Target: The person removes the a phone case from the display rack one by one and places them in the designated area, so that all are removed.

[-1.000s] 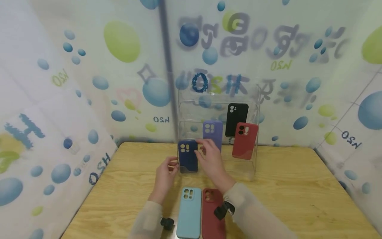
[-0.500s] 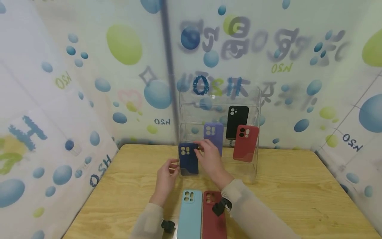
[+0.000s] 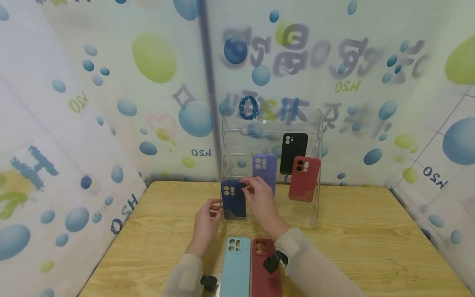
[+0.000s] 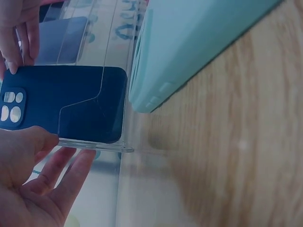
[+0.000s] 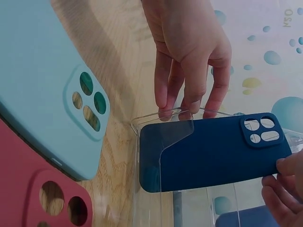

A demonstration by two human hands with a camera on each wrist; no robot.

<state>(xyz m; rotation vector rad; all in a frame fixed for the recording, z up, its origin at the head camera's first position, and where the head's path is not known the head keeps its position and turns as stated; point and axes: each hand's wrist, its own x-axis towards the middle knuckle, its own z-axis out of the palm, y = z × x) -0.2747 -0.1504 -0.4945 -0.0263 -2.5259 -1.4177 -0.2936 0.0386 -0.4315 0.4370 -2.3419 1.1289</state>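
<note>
A dark blue phone case (image 3: 233,206) stands in the lowest tier at the left end of a clear display stand (image 3: 320,140). Its bottom sits behind the tier's clear front lip (image 5: 177,135). My right hand (image 3: 262,202) pinches the case near its upper right corner, beside the edge away from the camera cutouts. With thumb in front and fingers behind, my left hand (image 3: 206,220) grips the stand's left side wall, as the left wrist view shows. The thumb (image 4: 40,139) lies right at the case's edge.
A purple phone case (image 3: 271,165), a black one (image 3: 297,152) and a red one (image 3: 307,177) stand in the tiers. On the wooden table (image 3: 356,239), a light blue case (image 3: 236,268) and a dark red case (image 3: 265,284) lie side by side in front of the stand.
The head view has tilted up slightly, so the scene sits a little lower in it. Both hands keep their places on the stand and the dark blue phone case.
</note>
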